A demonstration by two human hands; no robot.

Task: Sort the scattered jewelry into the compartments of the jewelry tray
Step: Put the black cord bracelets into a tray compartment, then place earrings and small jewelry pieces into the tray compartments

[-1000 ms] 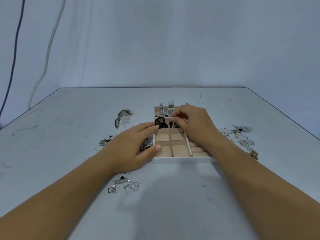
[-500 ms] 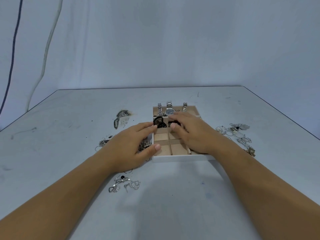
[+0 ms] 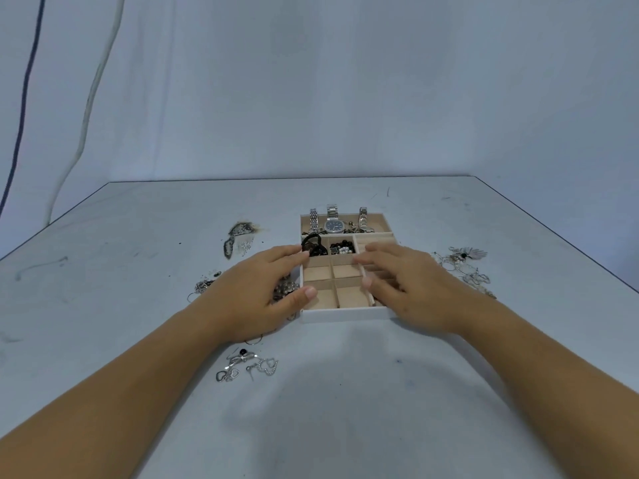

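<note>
Jewelry tray (image 3: 345, 314) between left hand (image 3: 256, 299), right hand (image 3: 411, 288)

White-walled tray (image 3: 345, 314) with beige lining, silver watches (image 3: 332, 223), grey table (image 3: 345, 409)

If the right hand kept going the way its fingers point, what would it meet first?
Probably the black and white beads in the jewelry tray; the right hand's height is unclear.

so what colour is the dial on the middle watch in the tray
Dark blue, on the middle watch; head view.
</note>
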